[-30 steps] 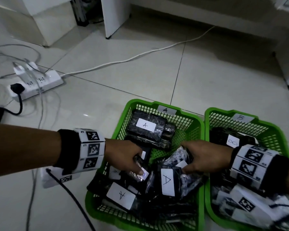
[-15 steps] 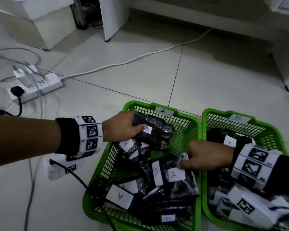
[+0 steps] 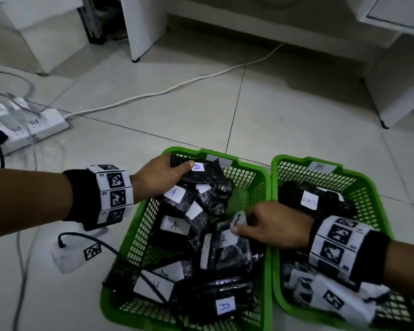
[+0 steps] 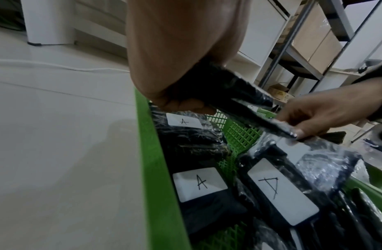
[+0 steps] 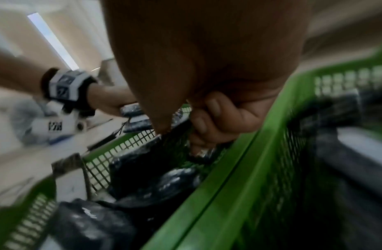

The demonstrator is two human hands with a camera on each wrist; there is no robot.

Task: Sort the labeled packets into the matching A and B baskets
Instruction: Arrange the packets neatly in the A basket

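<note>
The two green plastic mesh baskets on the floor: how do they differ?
The left green basket carries an A tag on its far rim and holds black wrapped packets labeled A; the right green basket is tagged B, with a B packet showing. Both hands work in the left one. Same colour, same mesh.

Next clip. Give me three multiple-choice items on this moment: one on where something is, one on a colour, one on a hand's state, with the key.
1. Where is the left hand?
A. at the far end of the A basket
B. inside the B basket
C. on the power strip

2. What colour are both baskets?
A. blue
B. green
C. white

3. What is the right hand doing?
A. lying flat on the floor
B. hanging idle, holding nothing
C. gripping a black packet in the A basket

Key:
1. A, the head view shows it holding an A-labelled packet by the far rim.
2. B, both mesh walls are green.
3. C, the fingers curl round shiny black wrap.
</note>
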